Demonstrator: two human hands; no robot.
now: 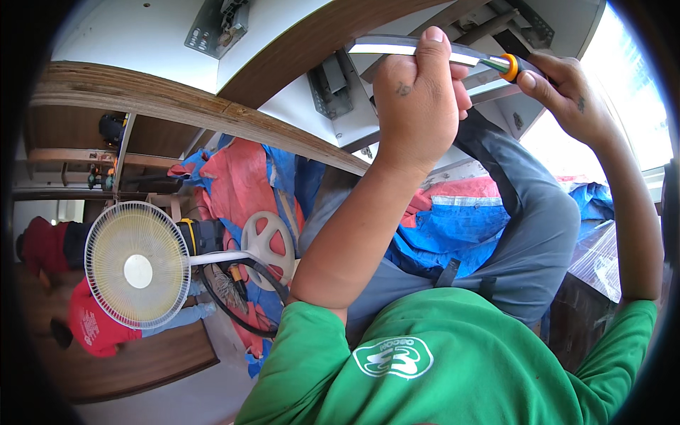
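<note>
My left hand (418, 106) is closed, its thumb laid over a long shiny metal strip (382, 47) in the upper middle. Right of it, my right hand (570, 92) has its fingers closed round a hand tool (511, 68) with a black handle and an orange collar. A short green part shows ahead of the collar, pointing at the strip's right end. Whether tool and strip touch or are one piece I cannot tell. The left fingertips are partly hidden behind the hand.
Wooden cabinet framing (191, 110) crosses the upper left, with metal brackets (331, 88) on white panels. A standing fan (138, 312) is at left, near two people in red shirts (103, 319). Blue and red tarpaulin (446, 234) lies around my legs. A plastic-wrapped item (598, 262) is at right.
</note>
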